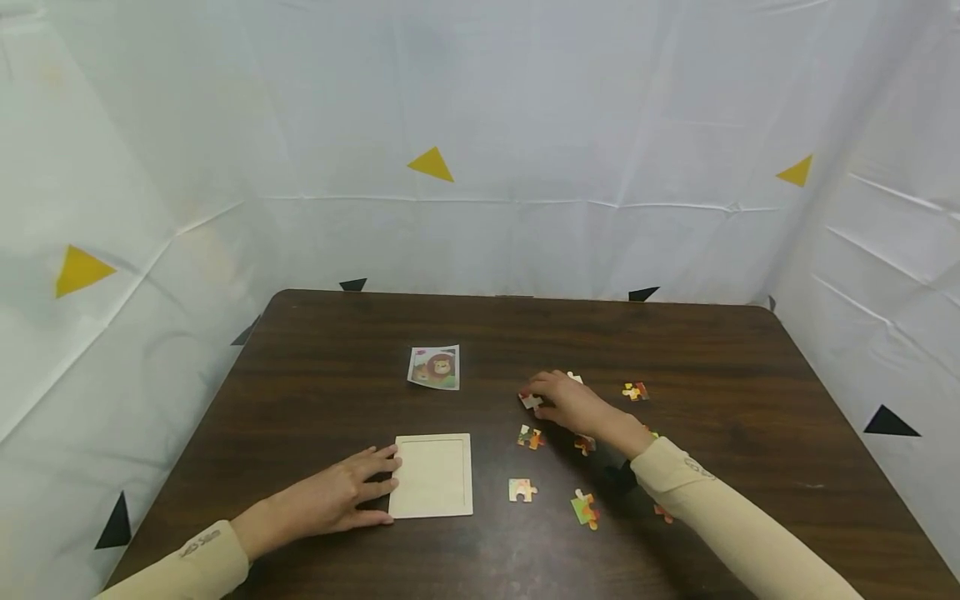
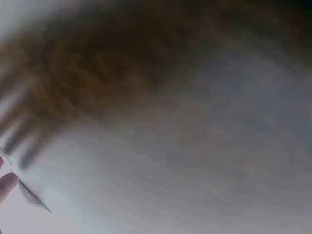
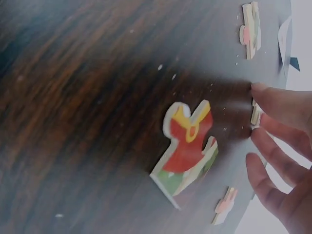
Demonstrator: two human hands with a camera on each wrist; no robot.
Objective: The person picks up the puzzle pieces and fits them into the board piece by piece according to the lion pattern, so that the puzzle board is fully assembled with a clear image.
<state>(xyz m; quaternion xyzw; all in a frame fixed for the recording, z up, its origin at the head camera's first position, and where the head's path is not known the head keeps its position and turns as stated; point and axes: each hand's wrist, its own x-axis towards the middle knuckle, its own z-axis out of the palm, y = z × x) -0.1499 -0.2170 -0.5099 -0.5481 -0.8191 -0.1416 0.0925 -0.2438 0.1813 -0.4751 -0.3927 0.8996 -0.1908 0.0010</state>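
In the head view my left hand point(image 1: 337, 493) lies with its fingers spread and extended against the left edge of a pale square puzzle tray point(image 1: 432, 477). The left wrist view is mostly blur, with a fingertip point(image 2: 7, 184) at its left edge. Farther off to the right, my right hand point(image 1: 572, 403) pinches a jigsaw puzzle piece point(image 1: 531, 401) low over the table. In the right wrist view that piece point(image 3: 256, 114) shows edge-on between thumb and fingers. A red, yellow and green puzzle piece point(image 3: 189, 144) lies closer to that camera.
Loose pieces lie around the right forearm, among them a white-orange piece point(image 1: 521, 490), a green-orange piece point(image 1: 585, 508) and a yellow-red piece point(image 1: 635, 392). A lion picture card point(image 1: 435, 369) lies behind the tray. White sheeting point(image 1: 525, 100) surrounds the dark wooden table point(image 1: 337, 333).
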